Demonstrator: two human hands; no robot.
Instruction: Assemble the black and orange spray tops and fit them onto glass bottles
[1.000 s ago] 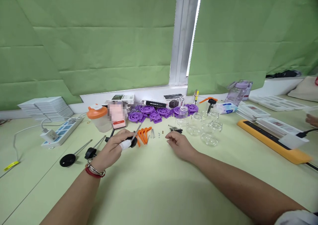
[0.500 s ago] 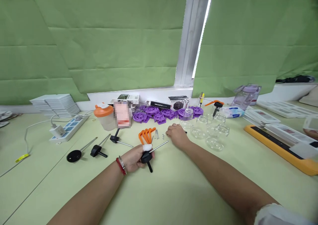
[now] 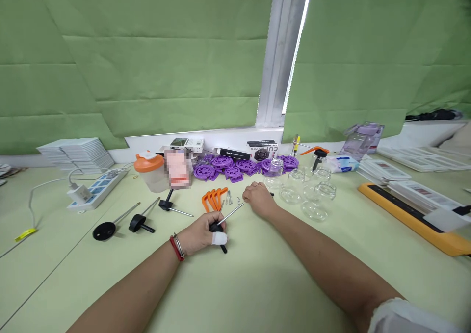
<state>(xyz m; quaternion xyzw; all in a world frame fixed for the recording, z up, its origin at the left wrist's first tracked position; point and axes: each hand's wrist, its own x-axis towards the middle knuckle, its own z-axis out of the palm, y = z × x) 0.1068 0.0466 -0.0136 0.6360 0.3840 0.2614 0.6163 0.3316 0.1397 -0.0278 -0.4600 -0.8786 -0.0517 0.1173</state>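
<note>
My left hand (image 3: pixel 206 235) is closed around a black round part with a thin metal rod (image 3: pixel 231 214) slanting up to the right and a black stub pointing down. White tape covers the left thumb. My right hand (image 3: pixel 259 199) rests on the table, its fingers curled down beside several tiny screws (image 3: pixel 238 200); whatever its fingertips hold is hidden. Between the hands and the back row lie several orange handles (image 3: pixel 214 199) and a few metal pins (image 3: pixel 228 197). Three similar black parts with rods, among them one round piece (image 3: pixel 104 231), lie to the left.
Several clear glass jars (image 3: pixel 314 210) stand right of my right hand. Purple openwork plates (image 3: pixel 235 171) lie along the back. An orange-lidded shaker (image 3: pixel 149 164) and a power strip (image 3: pixel 97 191) are at left, a yellow-and-black trimmer (image 3: pixel 412 220) at right.
My left thumb has moved from the top of the black part down across its near side, and the part has turned slightly. The right hand stays beside the screws. The view has shifted slightly.
</note>
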